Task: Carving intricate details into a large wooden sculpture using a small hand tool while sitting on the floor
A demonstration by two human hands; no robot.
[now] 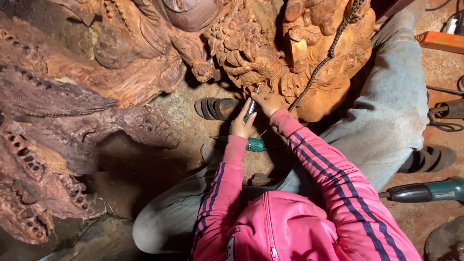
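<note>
Head view: both hands (pixel 256 113) press slim metal tool (pixel 251 108) against knobbly reddish carved wood (pixel 251 53).

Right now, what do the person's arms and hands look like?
Both arms wear bright pink jacket sleeves with dark stripes running down them, the left sleeve and the right sleeve. Each ends in a snug pink cuff at the wrist. The left hand and right hand are bare, with no gloves.

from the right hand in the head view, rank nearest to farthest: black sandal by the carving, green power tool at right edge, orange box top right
1. Black sandal: just left of the right hand, beside the carving.
2. Orange box: far upper right, on the floor.
3. Green power tool: lower right edge, roughly as far as the box; too close to call.
</note>
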